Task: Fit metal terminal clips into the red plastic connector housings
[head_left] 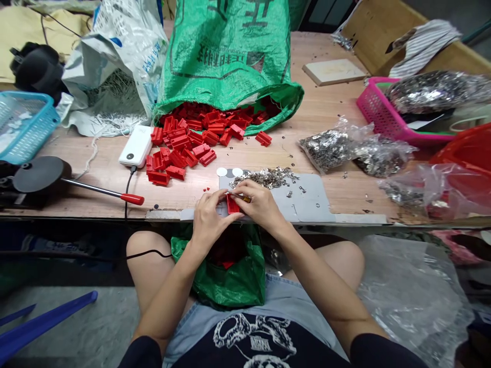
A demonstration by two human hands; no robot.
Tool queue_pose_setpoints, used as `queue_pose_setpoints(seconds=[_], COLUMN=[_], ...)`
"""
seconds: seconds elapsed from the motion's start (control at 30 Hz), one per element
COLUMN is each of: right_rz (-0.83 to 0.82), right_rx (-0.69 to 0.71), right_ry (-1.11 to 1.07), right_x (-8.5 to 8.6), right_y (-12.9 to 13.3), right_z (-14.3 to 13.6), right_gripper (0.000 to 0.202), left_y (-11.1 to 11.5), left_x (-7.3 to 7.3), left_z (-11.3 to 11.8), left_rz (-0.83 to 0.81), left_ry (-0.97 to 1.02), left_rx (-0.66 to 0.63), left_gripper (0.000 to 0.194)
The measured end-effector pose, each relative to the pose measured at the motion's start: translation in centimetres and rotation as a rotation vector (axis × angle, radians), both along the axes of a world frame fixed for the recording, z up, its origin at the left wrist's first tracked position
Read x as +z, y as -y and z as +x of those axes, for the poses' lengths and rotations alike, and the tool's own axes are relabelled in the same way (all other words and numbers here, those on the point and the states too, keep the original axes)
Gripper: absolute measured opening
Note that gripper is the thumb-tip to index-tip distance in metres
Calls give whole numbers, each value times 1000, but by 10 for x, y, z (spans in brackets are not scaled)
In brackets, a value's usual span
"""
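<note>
At the table's front edge, my left hand point(209, 212) grips a small red plastic housing point(232, 204), thumb along its near side and fingers at its far side. Against the housing's right side, my right hand point(260, 203) is closed in a pinch. A small yellowish-brown bit shows between its fingers, too small to name. Both hands are over a grey mat point(310, 197). Just beyond them lies a pile of small metal clips point(270, 178). Farther back, loose red housings point(180, 140) spill from a green woven sack point(230, 61).
To the left are a hand press with a red-tipped lever point(132, 199), a white power bank point(136, 146) and a blue basket point(34, 128). Bags of metal parts point(326, 145) and a pink basket point(383, 110) stand right. A green bag point(233, 286) lies open on my lap.
</note>
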State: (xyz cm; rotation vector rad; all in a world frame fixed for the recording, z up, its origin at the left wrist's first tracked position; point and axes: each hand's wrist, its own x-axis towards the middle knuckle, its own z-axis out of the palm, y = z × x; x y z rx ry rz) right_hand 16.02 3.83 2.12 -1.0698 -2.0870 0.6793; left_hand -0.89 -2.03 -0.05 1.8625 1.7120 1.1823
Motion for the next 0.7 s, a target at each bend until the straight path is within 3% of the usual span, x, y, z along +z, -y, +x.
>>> queue_pose_setpoints(seconds=[0.2, 0.27, 0.33, 0.4, 0.53, 0.7], right_rz=[-88, -136, -177, -208, -212, -89], right_rx=[100, 41, -113, -225, -137, -173], right_ry=[-13, -91, -142, -85, 117, 81], right_x=[2, 7, 15, 22, 26, 14], right_y=[-7, -3, 9, 25, 57, 64], right_z=[10, 14, 18, 20, 17, 2], right_gripper=[20, 24, 31, 40, 47, 39], left_y=[-1, 1, 3, 5, 7, 5], left_x=[4, 6, 6, 4, -1, -2], left_z=[-7, -6, -2, 4, 12, 12], left_rz=[13, 17, 39, 82, 159, 158], left_ry=[-31, -52, -75, -102, -163, -181], left_rx=[-92, -103, -81, -48, -27, -47], left_gripper=[64, 59, 56, 52, 43, 32])
